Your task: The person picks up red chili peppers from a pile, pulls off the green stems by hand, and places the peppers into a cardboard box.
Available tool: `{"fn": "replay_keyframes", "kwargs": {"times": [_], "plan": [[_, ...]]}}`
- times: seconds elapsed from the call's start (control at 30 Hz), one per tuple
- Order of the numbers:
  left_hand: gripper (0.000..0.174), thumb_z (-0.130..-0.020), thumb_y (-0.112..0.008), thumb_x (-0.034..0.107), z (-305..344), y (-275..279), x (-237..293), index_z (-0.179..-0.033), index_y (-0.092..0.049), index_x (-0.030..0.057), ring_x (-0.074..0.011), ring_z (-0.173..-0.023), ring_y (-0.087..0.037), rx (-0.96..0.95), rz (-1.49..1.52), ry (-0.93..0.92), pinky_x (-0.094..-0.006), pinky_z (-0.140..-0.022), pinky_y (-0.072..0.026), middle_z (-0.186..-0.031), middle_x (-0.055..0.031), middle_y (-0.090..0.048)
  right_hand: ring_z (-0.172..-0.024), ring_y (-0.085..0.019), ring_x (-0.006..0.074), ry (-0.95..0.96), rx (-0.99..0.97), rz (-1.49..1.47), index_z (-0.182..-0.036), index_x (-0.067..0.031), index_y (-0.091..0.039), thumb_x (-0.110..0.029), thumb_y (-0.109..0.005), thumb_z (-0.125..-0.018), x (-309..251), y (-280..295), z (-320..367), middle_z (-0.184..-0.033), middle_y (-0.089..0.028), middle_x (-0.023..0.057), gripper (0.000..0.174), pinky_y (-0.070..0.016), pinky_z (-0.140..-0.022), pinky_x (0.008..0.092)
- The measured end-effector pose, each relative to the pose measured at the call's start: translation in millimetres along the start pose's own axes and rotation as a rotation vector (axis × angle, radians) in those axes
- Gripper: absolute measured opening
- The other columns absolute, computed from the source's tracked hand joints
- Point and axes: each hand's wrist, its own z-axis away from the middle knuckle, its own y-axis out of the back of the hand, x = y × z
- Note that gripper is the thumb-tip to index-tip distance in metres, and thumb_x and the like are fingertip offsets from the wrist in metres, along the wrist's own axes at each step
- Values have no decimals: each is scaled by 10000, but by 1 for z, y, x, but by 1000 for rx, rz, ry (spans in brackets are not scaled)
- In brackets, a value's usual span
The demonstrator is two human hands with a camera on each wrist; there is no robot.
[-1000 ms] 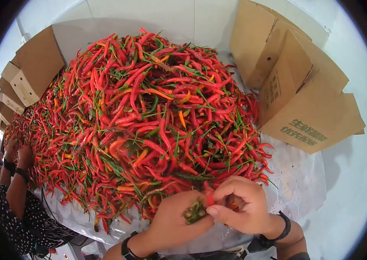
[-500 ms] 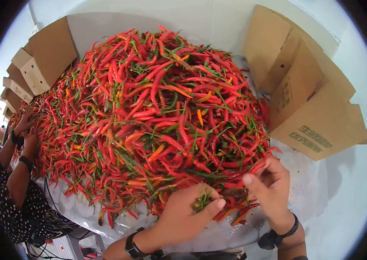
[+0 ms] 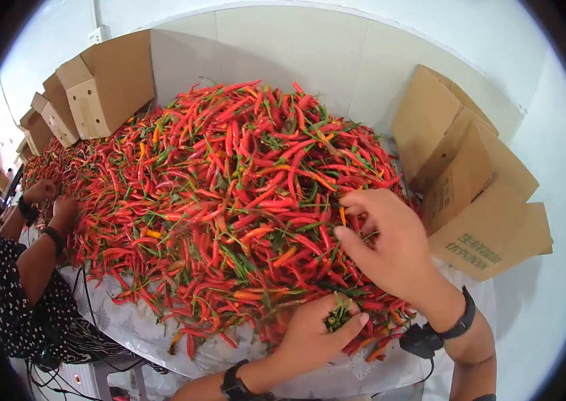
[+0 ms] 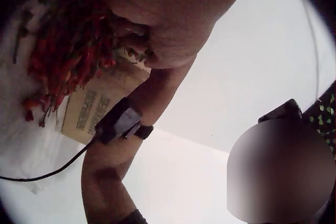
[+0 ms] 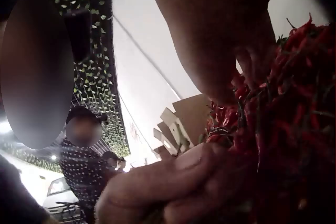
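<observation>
A tall heap of red chilies point(image 3: 243, 194) with green stalks covers the table. My left hand point(image 3: 344, 319) sits at the heap's near edge and grips a small bunch of green stems point(image 3: 335, 323) between thumb and fingers. My right hand point(image 3: 344, 217) reaches up into the heap above it, fingers bent down among the chilies and thumb held apart. The chilies hide its fingertips, so I cannot see whether they pinch one. In the right wrist view the fingers point(image 5: 252, 61) dip into chilies point(image 5: 294, 108). The left wrist view shows chilies point(image 4: 68, 50) and my right forearm with its wristband point(image 4: 123, 124).
Folded cardboard boxes point(image 3: 483, 200) lean on the wall at the right, and more boxes point(image 3: 109, 80) stand at the back left. A second person point(image 3: 36, 274) at the left has both hands point(image 3: 62, 210) in the heap. A white cover point(image 3: 136, 327) hangs over the table's front edge.
My right hand left the left hand, swung out to the right, then rose up into the heap. My left hand kept hold of the stems at the near edge. The camera view tilted upward.
</observation>
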Motion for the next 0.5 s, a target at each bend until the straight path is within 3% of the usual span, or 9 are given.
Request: {"fn": "replay_keyframes", "kwargs": {"times": [0.07, 0.17, 0.23, 0.3, 0.33, 0.43, 0.5], "plan": [[160, -849, -662, 172, -1, 1, 1, -842, -593, 28, -30, -624, -494, 23, 47, 42, -210, -547, -409, -697, 15, -569, -655, -582, 217, -13, -143, 35, -964, -44, -571, -111, -688, -749, 1, -14, -15, -778, -599, 94, 253, -468, -607, 321], [204, -863, -644, 213, 0, 5, 10, -847, -583, 19, -50, -625, -497, 3, 160, 169, -226, -566, -408, -679, -1, -579, -690, -625, 237, -99, -354, -36, -967, -38, -558, -132, -684, -756, 13, -27, -22, -772, -629, 103, 262, -484, -636, 338], [210, -871, -638, 218, 0, 9, 28, -862, -584, 16, -51, -632, -492, -41, 236, 307, -227, -569, -411, -664, 6, -568, -744, -638, 267, -129, -237, -16, -1002, -50, -550, -112, -646, -788, 11, -22, -17, -789, -636, 122, 243, -496, -668, 346], [216, -881, -628, 226, 0, 8, 25, -876, -585, 15, -48, -639, -496, -24, 286, 274, -224, -578, -417, -680, 8, -568, -781, -621, 326, -212, -104, -90, -1056, -79, -528, -115, -609, -807, 17, -20, -5, -809, -621, 153, 264, -491, -677, 380], [219, -886, -623, 229, 1, 8, 24, -883, -585, 14, -47, -642, -498, -21, 308, 261, -223, -582, -420, -688, 9, -568, -717, -640, 274, -129, -3, -96, -1103, -55, -518, -105, -587, -843, 19, -15, 2, -806, -630, 132, 274, -499, -652, 336], [186, -876, -635, 205, 2, 7, 18, -934, -582, 36, -32, -522, -498, 122, 255, 180, -198, -449, -402, -685, 2, -591, -683, -631, 203, -222, 231, -444, -1133, -30, -512, -126, -583, -867, 23, -13, 38, -822, -635, 98, 292, -501, -625, 316], [162, -863, -649, 174, 1, 8, 8, -931, -583, 43, -34, -586, -520, 172, 286, 79, -194, -511, -426, -720, -1, -596, -721, -613, 161, -469, 82, -590, -1090, -22, -548, -133, -579, -881, 3, 1, 61, -835, -631, 84, 239, -494, -636, 294]]}}
